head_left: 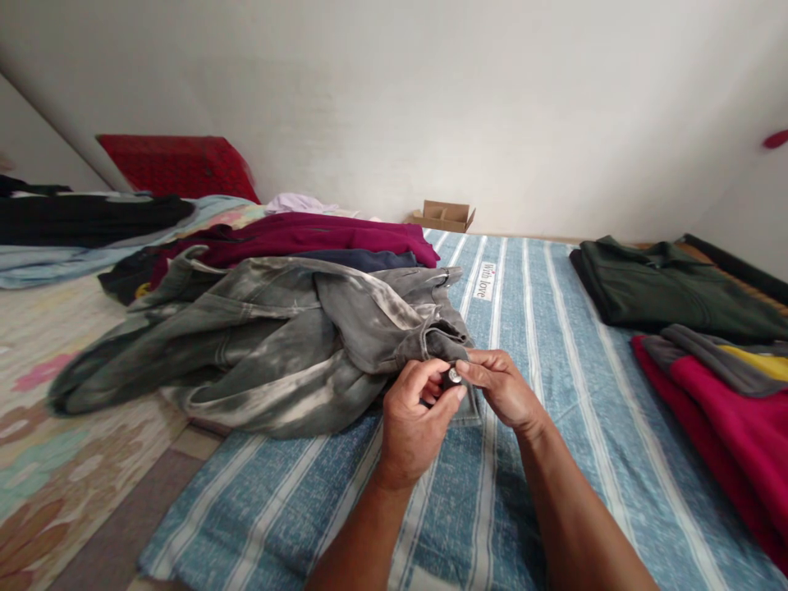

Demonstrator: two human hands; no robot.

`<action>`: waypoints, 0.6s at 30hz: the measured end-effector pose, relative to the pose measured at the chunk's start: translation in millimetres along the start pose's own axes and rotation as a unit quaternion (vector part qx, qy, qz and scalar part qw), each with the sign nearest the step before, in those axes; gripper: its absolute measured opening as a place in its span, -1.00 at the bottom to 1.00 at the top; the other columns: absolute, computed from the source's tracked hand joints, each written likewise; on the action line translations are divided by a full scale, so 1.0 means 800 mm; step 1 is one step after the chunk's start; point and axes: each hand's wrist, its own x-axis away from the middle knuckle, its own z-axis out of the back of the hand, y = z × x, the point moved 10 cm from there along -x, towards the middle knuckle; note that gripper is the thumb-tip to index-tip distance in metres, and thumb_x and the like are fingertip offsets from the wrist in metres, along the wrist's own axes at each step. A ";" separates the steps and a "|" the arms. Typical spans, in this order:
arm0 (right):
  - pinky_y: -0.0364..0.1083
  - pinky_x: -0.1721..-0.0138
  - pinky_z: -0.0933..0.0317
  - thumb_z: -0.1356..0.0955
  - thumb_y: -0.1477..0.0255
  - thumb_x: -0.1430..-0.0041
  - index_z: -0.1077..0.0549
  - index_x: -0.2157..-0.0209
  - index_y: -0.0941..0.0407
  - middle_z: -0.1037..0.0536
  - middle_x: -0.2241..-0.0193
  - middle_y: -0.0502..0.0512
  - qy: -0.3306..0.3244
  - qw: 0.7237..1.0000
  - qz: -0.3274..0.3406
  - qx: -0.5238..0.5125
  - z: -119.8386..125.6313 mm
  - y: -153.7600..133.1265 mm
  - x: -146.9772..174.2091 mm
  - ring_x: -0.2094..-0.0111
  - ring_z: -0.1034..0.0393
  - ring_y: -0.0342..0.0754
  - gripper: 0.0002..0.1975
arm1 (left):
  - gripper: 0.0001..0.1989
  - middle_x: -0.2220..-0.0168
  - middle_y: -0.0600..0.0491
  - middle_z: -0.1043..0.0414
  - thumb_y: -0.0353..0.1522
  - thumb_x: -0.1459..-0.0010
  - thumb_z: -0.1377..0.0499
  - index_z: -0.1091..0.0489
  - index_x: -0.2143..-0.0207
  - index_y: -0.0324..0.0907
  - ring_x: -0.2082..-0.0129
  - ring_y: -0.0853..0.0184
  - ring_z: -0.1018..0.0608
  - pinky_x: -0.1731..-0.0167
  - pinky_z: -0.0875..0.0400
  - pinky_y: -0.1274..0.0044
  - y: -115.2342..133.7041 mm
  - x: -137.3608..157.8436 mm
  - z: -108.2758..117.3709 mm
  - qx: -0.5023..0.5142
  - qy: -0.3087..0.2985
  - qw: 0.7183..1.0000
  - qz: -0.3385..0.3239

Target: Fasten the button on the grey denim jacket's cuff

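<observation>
A pair of grey, washed-out jeans (271,328) lies crumpled across the bed, its waistband end towards my hands. My left hand (411,419) pinches the waistband beside a round metal button (454,375), thumb below it and fingers above. From the other side, my right hand (501,386) grips the same waistband edge, its thumb close to the button. Whether the button sits in its hole I cannot tell. Part of the waistband is hidden behind my fingers.
A blue striped cloth (572,460) covers the bed under my hands. Behind the jeans lies a maroon garment (345,234). Folded clothes sit on the right: a dark green one (671,287) and a pink-red one (732,419). A small cardboard box (443,216) stands by the wall.
</observation>
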 end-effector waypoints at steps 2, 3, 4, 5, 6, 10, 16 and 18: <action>-0.13 0.33 -0.08 -0.37 0.23 -0.08 -0.52 0.46 0.17 -0.38 0.52 0.01 0.003 1.000 -0.011 -0.018 0.002 0.006 0.000 0.43 -0.19 -0.13 -0.73 | -0.82 0.42 0.13 -0.32 -0.39 -0.02 -0.24 -0.40 0.27 -0.17 0.46 0.53 -0.38 0.43 -0.32 0.70 0.000 -0.001 0.000 0.003 0.001 1.000 0.002; -0.13 0.34 -0.08 -0.38 0.23 -0.08 -0.51 0.47 0.17 -0.39 0.52 0.01 0.005 1.000 -0.018 -0.025 0.003 0.009 0.000 0.44 -0.20 -0.13 -0.73 | -0.83 0.42 0.12 -0.32 -0.38 -0.03 -0.23 -0.40 0.27 -0.17 0.46 0.52 -0.39 0.43 -0.32 0.70 0.001 -0.001 0.000 0.001 0.002 1.000 0.000; -0.14 0.35 -0.08 -0.38 0.23 -0.07 -0.50 0.48 0.17 -0.39 0.53 0.00 0.007 0.999 -0.026 -0.032 0.004 0.011 0.000 0.45 -0.19 -0.13 -0.72 | -0.84 0.42 0.12 -0.32 -0.38 -0.04 -0.22 -0.41 0.27 -0.18 0.46 0.52 -0.38 0.44 -0.31 0.70 0.002 -0.001 0.001 -0.004 0.003 1.000 -0.005; -0.14 0.36 -0.07 -0.38 0.23 -0.08 -0.49 0.50 0.17 -0.39 0.53 -0.01 0.010 0.999 -0.032 -0.036 0.004 0.013 0.000 0.47 -0.18 -0.14 -0.72 | -0.85 0.43 0.11 -0.32 -0.37 -0.05 -0.22 -0.41 0.27 -0.19 0.46 0.52 -0.38 0.44 -0.31 0.70 0.005 -0.001 0.001 -0.013 0.005 1.000 -0.013; -0.15 0.38 -0.07 -0.37 0.23 -0.08 -0.47 0.51 0.17 -0.38 0.54 -0.02 0.012 0.999 -0.036 -0.037 0.005 0.015 0.000 0.49 -0.17 -0.15 -0.72 | -0.85 0.43 0.11 -0.33 -0.37 -0.06 -0.21 -0.41 0.27 -0.19 0.47 0.52 -0.38 0.43 -0.31 0.70 0.008 0.000 0.001 -0.024 0.008 0.999 -0.024; -0.16 0.43 -0.03 -0.37 0.22 -0.08 -0.43 0.55 0.17 -0.31 0.58 -0.04 0.021 0.999 -0.030 -0.014 0.006 0.012 -0.001 0.53 -0.09 -0.18 -0.70 | -0.88 0.41 0.10 -0.36 -0.38 -0.11 -0.17 -0.40 0.27 -0.20 0.47 0.54 -0.39 0.41 -0.31 0.71 0.015 0.003 0.004 -0.052 0.024 0.997 -0.059; -0.15 0.42 -0.03 -0.35 0.23 -0.10 -0.38 0.58 0.16 -0.26 0.58 -0.05 0.011 1.000 -0.021 -0.009 0.003 0.010 -0.001 0.52 -0.08 -0.18 -0.68 | -0.89 0.42 0.10 -0.43 -0.36 -0.11 -0.16 -0.38 0.30 -0.22 0.44 0.49 -0.46 0.39 -0.33 0.68 0.005 0.003 0.009 -0.031 0.028 0.999 -0.021; -0.14 0.40 -0.03 -0.34 0.24 -0.13 -0.37 0.58 0.16 -0.25 0.57 -0.06 0.008 1.000 -0.016 -0.003 0.002 0.008 -0.001 0.51 -0.08 -0.18 -0.68 | -0.90 0.45 0.11 -0.42 -0.35 -0.11 -0.16 -0.38 0.35 -0.22 0.46 0.50 -0.44 0.41 -0.32 0.68 0.006 0.002 0.010 -0.039 0.025 0.999 -0.017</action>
